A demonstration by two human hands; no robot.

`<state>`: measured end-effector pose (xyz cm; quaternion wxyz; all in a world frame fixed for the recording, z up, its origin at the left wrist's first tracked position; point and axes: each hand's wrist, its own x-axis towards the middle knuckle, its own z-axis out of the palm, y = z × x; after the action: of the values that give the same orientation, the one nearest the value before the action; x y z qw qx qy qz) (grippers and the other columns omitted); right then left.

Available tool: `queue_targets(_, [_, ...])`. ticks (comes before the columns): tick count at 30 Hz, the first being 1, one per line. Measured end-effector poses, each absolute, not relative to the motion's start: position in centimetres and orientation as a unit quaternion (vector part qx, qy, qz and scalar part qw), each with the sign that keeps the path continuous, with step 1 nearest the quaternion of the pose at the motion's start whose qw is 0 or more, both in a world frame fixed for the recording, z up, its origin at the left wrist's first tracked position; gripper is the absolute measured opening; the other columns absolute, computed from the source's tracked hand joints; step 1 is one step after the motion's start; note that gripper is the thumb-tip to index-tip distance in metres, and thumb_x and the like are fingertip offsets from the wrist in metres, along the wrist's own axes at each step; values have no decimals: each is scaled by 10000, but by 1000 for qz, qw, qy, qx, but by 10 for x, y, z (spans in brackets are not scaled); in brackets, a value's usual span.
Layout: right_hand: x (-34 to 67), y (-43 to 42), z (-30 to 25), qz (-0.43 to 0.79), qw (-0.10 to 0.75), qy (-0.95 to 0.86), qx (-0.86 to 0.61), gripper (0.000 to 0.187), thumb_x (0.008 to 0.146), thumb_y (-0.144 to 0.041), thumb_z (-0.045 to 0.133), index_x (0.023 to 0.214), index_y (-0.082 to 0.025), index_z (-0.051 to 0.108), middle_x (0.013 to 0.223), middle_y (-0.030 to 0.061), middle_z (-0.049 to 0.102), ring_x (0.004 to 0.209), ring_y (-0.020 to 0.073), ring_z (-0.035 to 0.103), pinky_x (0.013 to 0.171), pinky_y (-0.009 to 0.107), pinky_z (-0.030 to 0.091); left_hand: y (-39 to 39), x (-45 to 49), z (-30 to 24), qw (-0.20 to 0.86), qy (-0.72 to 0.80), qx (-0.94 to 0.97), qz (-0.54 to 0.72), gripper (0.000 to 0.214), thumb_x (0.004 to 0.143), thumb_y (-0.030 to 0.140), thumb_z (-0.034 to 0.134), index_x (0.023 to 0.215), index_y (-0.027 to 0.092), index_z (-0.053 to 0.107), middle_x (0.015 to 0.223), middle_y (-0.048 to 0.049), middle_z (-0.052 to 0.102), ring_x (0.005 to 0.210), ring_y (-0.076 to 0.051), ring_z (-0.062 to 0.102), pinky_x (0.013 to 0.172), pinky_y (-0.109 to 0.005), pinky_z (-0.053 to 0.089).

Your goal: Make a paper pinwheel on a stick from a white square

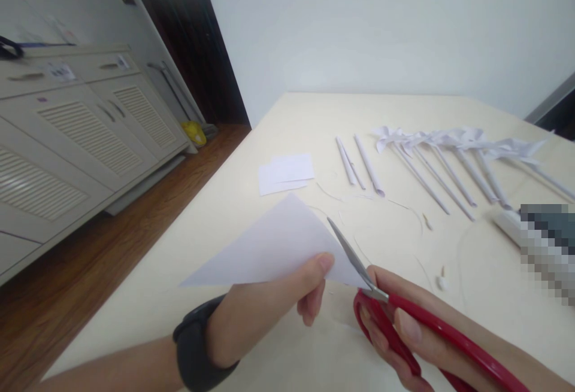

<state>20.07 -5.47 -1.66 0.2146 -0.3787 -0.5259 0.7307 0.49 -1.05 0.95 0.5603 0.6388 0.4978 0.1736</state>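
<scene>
A white paper triangle point(269, 245) is pinched in my left hand point(300, 287), thumb on top and the other fingers partly hidden below it. My right hand point(395, 332) grips red-handled scissors point(381, 297). Their blades run along the right slanting edge of the triangle, with the right corner of the paper at the pivot. Whether the blades are fully closed is hard to make out. A dark band is around my left wrist.
Beyond the triangle lie white paper sheets point(291, 169). Rolled paper tubes point(369, 166) and several paper pinwheels point(449, 140) are farther right. Thin paper strips point(330, 191) and small white pieces point(442, 283) are scattered nearby. A blurred-out object point(548, 248) sits at the right edge.
</scene>
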Motion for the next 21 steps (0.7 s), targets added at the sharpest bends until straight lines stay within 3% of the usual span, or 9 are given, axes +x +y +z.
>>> queue_targets(9, [201, -58, 1, 744, 207, -506, -383, 383, 835, -587, 376, 837, -207, 330, 700, -25, 398, 553, 79, 351, 504, 229, 268, -9, 5, 11, 570, 483, 649, 145, 519, 845, 387, 348, 362, 199, 376, 429, 20, 447, 546, -131, 517, 663, -216, 464])
queue_targets(13, [199, -61, -8, 737, 226, -513, -378, 393, 832, -601, 357, 832, -208, 346, 673, -33, 386, 480, 58, 304, 451, 218, 245, -10, 4, 9, 571, 464, 653, 178, 515, 853, 370, 374, 368, 195, 384, 417, 21, 454, 527, -123, 514, 643, -204, 461])
queue_targets(16, [196, -60, -10, 731, 250, -505, -386, 423, 792, -633, 399, 806, -215, 344, 612, -51, 354, 454, 60, 284, 416, 209, 207, -11, 4, 5, 564, 453, 660, 203, 526, 860, 361, 380, 362, 191, 388, 387, 21, 441, 496, -118, 508, 615, -203, 461])
queue_targets(21, [192, -53, 2, 766, 246, -439, -401, 515, 639, -660, 582, 721, -214, 338, 579, -55, 383, 494, 69, 295, 491, 234, 239, -13, 0, -5, 570, 452, 649, 221, 531, 864, 372, 405, 369, 179, 388, 402, 31, 473, 494, -103, 532, 614, -189, 461])
